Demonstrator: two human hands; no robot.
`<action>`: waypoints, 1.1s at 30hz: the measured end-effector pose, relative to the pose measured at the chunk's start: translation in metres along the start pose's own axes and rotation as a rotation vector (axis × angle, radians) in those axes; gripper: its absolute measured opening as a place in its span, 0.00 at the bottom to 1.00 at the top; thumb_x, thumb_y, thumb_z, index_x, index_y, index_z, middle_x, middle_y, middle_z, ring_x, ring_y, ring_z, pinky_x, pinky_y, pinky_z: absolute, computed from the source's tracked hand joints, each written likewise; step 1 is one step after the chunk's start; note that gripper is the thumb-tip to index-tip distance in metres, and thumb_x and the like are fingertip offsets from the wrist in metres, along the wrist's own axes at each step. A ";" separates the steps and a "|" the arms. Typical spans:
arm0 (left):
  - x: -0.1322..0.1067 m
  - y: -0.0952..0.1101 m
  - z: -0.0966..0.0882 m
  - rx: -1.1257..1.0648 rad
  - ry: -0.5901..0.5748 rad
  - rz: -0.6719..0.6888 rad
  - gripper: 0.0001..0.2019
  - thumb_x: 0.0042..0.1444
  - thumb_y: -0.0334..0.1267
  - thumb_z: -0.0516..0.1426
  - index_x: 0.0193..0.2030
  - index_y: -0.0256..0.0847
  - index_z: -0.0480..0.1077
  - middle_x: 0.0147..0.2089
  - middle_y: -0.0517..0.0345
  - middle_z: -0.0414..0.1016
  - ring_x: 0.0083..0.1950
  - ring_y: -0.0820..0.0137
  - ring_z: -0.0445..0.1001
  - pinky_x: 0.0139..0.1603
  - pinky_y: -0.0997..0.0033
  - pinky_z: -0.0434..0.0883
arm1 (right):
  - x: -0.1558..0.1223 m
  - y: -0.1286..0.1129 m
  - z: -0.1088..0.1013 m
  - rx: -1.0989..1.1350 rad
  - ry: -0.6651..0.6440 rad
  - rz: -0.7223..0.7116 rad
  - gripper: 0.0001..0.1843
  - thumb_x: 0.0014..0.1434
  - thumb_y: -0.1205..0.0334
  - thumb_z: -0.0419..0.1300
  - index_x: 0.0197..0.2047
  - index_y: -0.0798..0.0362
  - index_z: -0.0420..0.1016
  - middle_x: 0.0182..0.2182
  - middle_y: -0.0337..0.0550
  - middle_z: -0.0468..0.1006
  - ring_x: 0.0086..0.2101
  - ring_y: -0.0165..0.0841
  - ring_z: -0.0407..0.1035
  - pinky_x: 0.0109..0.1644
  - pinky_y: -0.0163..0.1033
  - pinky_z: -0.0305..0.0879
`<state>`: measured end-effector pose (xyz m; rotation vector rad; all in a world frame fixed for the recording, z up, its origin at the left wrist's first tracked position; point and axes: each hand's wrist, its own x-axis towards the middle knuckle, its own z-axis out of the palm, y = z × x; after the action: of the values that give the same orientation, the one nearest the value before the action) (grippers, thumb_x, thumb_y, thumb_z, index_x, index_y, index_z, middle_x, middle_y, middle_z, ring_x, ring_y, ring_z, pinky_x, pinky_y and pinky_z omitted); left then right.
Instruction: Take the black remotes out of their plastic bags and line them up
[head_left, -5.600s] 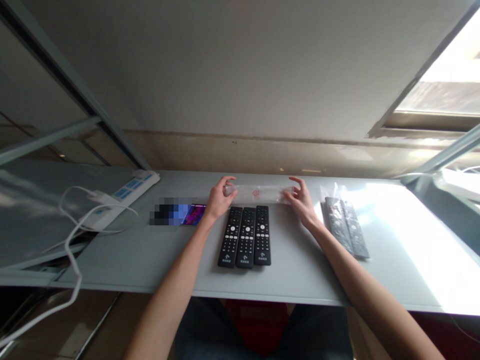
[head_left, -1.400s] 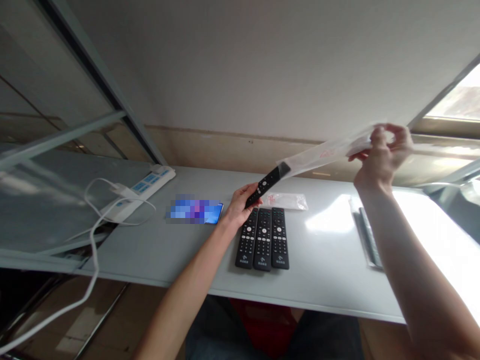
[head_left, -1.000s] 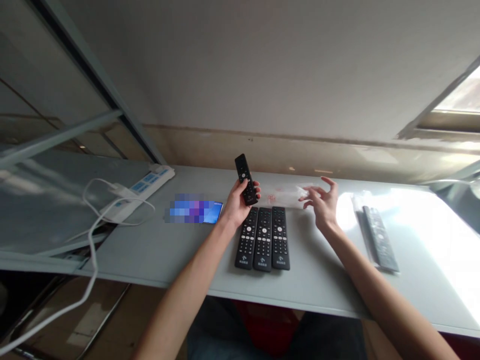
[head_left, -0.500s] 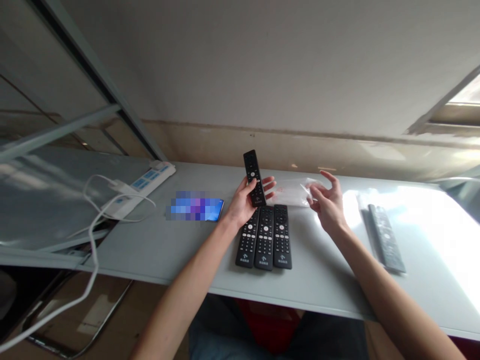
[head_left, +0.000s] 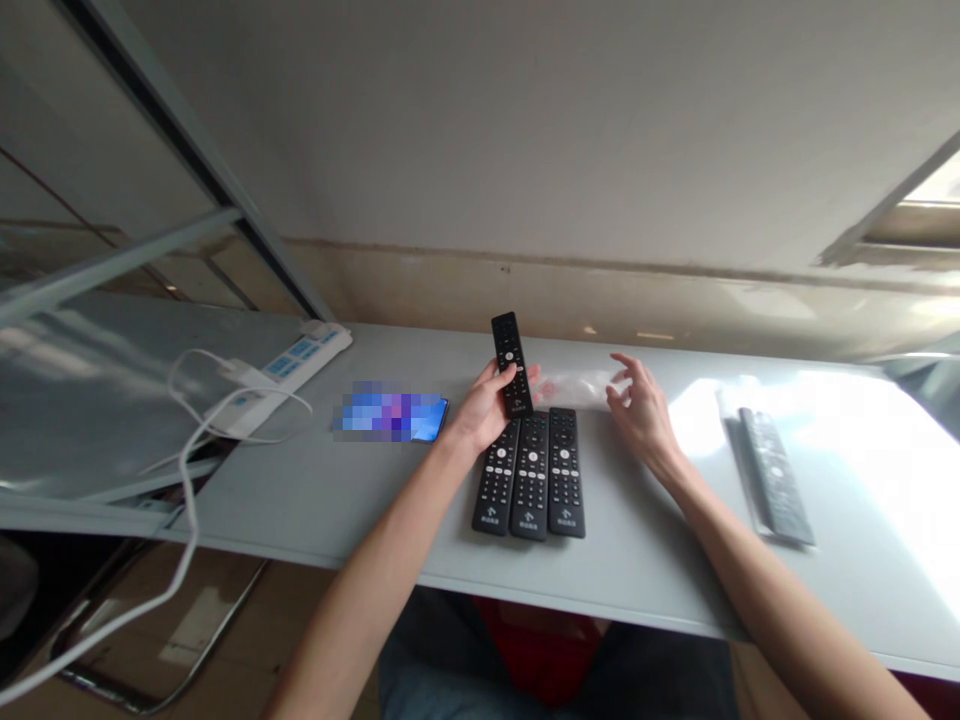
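Being gripped firmly in the left hand (head_left: 482, 406), a black remote (head_left: 513, 352) is raised above the table (head_left: 630, 555), its thumb-crossed front turned to the viewer and its upper end tipped slightly toward eleven o'clock. If a clock face is laid with its centre on three bare remotes (head_left: 531, 475) and its twelve toward the wall (head_left: 480, 160), the held remote is found at twelve, its lower end overlapping the far edge of the row; whether contact is made there cannot be told. The three are laid side by side, their button faces up and their pale logos set nearest six. At one o'clock a clear plastic bag (head_left: 574, 390) with a red mark is spread flat on the table. At two o'clock the right hand (head_left: 637, 408) is held with bent fingers and thumb parted, just by the bag's end; whether the bag is touched cannot be told. Toward three, a wrapped remote (head_left: 772, 470) is seen in clear plastic, well apart from the row. Toward ten, a lit phone (head_left: 429, 420), partly masked by pixelation, is passed before a white power strip (head_left: 300, 355) is reached.
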<state>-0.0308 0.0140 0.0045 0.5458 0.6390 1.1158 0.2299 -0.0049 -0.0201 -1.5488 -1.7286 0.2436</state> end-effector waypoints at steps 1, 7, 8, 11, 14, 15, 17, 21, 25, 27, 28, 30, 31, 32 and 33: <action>0.001 -0.001 -0.001 0.003 0.016 -0.003 0.15 0.62 0.34 0.68 0.50 0.42 0.69 0.53 0.47 0.83 0.62 0.56 0.80 0.67 0.49 0.73 | 0.000 0.001 0.000 -0.039 0.028 -0.013 0.31 0.66 0.62 0.55 0.71 0.51 0.66 0.51 0.55 0.76 0.38 0.41 0.73 0.49 0.54 0.75; 0.004 -0.004 -0.002 -0.002 0.056 -0.003 0.14 0.62 0.33 0.68 0.51 0.41 0.71 0.49 0.49 0.82 0.55 0.61 0.82 0.62 0.59 0.75 | -0.002 0.009 0.009 -0.155 -0.052 -0.136 0.30 0.74 0.53 0.52 0.76 0.42 0.64 0.70 0.56 0.65 0.67 0.54 0.62 0.69 0.66 0.66; 0.004 -0.004 -0.002 0.000 0.059 0.000 0.13 0.61 0.33 0.68 0.50 0.41 0.72 0.49 0.49 0.82 0.55 0.61 0.82 0.61 0.60 0.75 | -0.004 0.011 0.012 -0.164 -0.099 -0.124 0.31 0.74 0.52 0.51 0.77 0.42 0.62 0.72 0.55 0.63 0.70 0.55 0.60 0.70 0.67 0.64; 0.005 -0.004 -0.004 0.005 0.073 0.015 0.12 0.60 0.33 0.69 0.47 0.41 0.73 0.46 0.52 0.81 0.50 0.65 0.81 0.57 0.65 0.75 | -0.012 0.012 0.022 -0.228 -0.214 -0.082 0.33 0.76 0.50 0.47 0.80 0.45 0.56 0.78 0.55 0.56 0.75 0.57 0.52 0.73 0.68 0.59; 0.006 -0.004 -0.004 -0.009 0.081 0.023 0.10 0.60 0.31 0.68 0.46 0.40 0.74 0.44 0.54 0.80 0.46 0.67 0.80 0.52 0.68 0.76 | -0.017 0.009 0.026 -0.283 -0.241 -0.079 0.33 0.77 0.51 0.46 0.82 0.42 0.51 0.81 0.50 0.46 0.78 0.57 0.44 0.75 0.69 0.55; 0.007 -0.004 -0.003 -0.018 0.082 0.026 0.09 0.60 0.31 0.68 0.46 0.40 0.74 0.43 0.54 0.80 0.45 0.68 0.80 0.52 0.69 0.76 | -0.017 0.007 0.025 -0.297 -0.238 -0.094 0.34 0.78 0.51 0.45 0.83 0.41 0.49 0.82 0.47 0.42 0.78 0.57 0.39 0.76 0.70 0.53; 0.006 -0.004 -0.002 -0.040 0.080 0.031 0.08 0.61 0.29 0.67 0.45 0.40 0.74 0.43 0.54 0.80 0.44 0.68 0.80 0.52 0.68 0.77 | -0.018 0.002 0.023 -0.324 -0.247 -0.146 0.34 0.78 0.52 0.44 0.83 0.38 0.46 0.82 0.40 0.35 0.79 0.55 0.30 0.77 0.72 0.48; 0.005 -0.003 0.000 -0.081 0.074 0.044 0.07 0.62 0.28 0.65 0.44 0.39 0.74 0.43 0.55 0.81 0.44 0.68 0.81 0.58 0.63 0.77 | -0.018 -0.004 0.021 -0.352 -0.362 -0.203 0.31 0.79 0.51 0.40 0.82 0.38 0.49 0.81 0.37 0.43 0.79 0.51 0.30 0.79 0.70 0.43; 0.005 -0.002 0.001 -0.108 0.120 0.047 0.05 0.63 0.26 0.64 0.42 0.39 0.74 0.40 0.56 0.81 0.43 0.68 0.81 0.59 0.61 0.79 | -0.018 -0.003 0.023 -0.367 -0.441 -0.192 0.31 0.79 0.47 0.40 0.81 0.37 0.52 0.80 0.37 0.50 0.79 0.49 0.38 0.79 0.66 0.46; 0.006 -0.002 0.000 -0.112 0.153 0.037 0.05 0.63 0.26 0.64 0.42 0.38 0.74 0.39 0.56 0.80 0.42 0.69 0.81 0.60 0.61 0.79 | -0.018 -0.003 0.024 -0.382 -0.437 -0.186 0.31 0.79 0.48 0.41 0.81 0.36 0.52 0.80 0.36 0.49 0.78 0.49 0.39 0.79 0.66 0.47; 0.006 -0.003 -0.001 -0.110 0.168 0.034 0.06 0.63 0.26 0.64 0.42 0.38 0.74 0.39 0.56 0.80 0.41 0.69 0.81 0.60 0.61 0.79 | -0.018 -0.003 0.024 -0.389 -0.435 -0.180 0.31 0.79 0.49 0.40 0.81 0.36 0.52 0.80 0.35 0.49 0.78 0.50 0.39 0.79 0.66 0.47; 0.007 -0.004 -0.003 -0.100 0.189 0.037 0.07 0.62 0.26 0.66 0.43 0.38 0.74 0.39 0.56 0.80 0.40 0.70 0.81 0.60 0.61 0.79 | -0.018 -0.005 0.025 -0.397 -0.442 -0.170 0.31 0.79 0.49 0.40 0.81 0.37 0.53 0.80 0.36 0.50 0.78 0.50 0.39 0.79 0.66 0.47; 0.008 -0.004 -0.005 -0.093 0.198 0.045 0.08 0.61 0.26 0.67 0.43 0.38 0.74 0.39 0.57 0.80 0.40 0.70 0.81 0.60 0.61 0.79 | -0.018 -0.005 0.025 -0.399 -0.446 -0.166 0.31 0.79 0.49 0.40 0.81 0.38 0.54 0.80 0.36 0.50 0.78 0.50 0.39 0.79 0.66 0.47; 0.008 -0.005 -0.006 -0.087 0.206 0.052 0.09 0.61 0.26 0.67 0.44 0.38 0.74 0.39 0.57 0.80 0.40 0.70 0.81 0.60 0.61 0.79 | -0.018 -0.006 0.024 -0.398 -0.448 -0.163 0.31 0.79 0.49 0.40 0.81 0.38 0.54 0.80 0.37 0.50 0.78 0.50 0.40 0.79 0.65 0.47; 0.009 -0.005 -0.008 -0.082 0.213 0.058 0.09 0.61 0.27 0.68 0.45 0.38 0.74 0.39 0.57 0.80 0.40 0.70 0.82 0.60 0.61 0.79 | -0.018 -0.007 0.024 -0.395 -0.448 -0.161 0.31 0.79 0.49 0.41 0.81 0.39 0.55 0.80 0.38 0.51 0.78 0.50 0.40 0.79 0.65 0.47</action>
<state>-0.0303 0.0209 -0.0061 0.3798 0.7619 1.2601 0.2079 -0.0147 -0.0400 -1.7089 -2.3539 0.1831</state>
